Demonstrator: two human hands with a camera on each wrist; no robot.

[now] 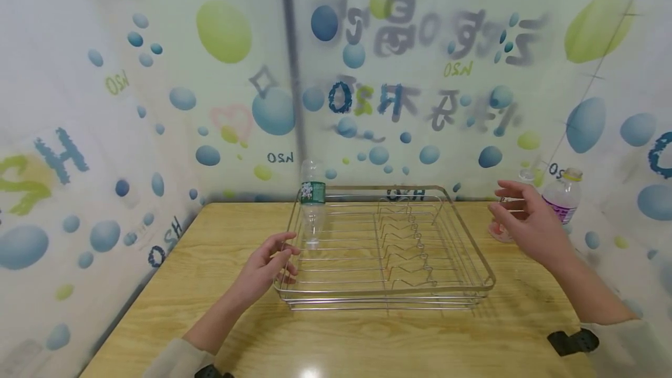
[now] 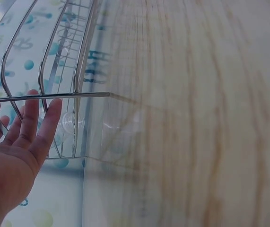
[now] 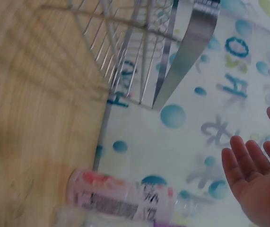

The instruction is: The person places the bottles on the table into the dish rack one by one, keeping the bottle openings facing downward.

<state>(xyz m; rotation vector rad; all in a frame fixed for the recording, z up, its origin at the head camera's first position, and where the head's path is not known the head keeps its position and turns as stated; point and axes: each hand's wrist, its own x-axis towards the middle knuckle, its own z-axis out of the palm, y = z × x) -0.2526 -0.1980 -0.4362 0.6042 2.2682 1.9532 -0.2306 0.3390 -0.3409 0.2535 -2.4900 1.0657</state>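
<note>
A wire dish rack [image 1: 385, 291] sits on the table. My left hand [image 1: 270, 264] is at its left side, fingers slightly bent. In the left wrist view the fingertips [image 2: 54, 106] meet the side wires without visibly curling round them. Within the rack, at the left, a clear plastic bottle [image 1: 313, 192] with a green label has its narrow end toward me. My right hand [image 1: 535, 229] is raised right of the rack, fingers loosely bent, holding nothing. Beside and behind it are a bottle with a pink label [image 3: 120, 194], partly hidden, and a purple-labelled bottle [image 1: 564, 200] with a yellow cap.
The wooden table [image 1: 336, 343] runs back to a patterned curtain [image 1: 378, 133], which also hangs along both sides. Bent wire dividers [image 1: 406, 244] line the middle right of the rack.
</note>
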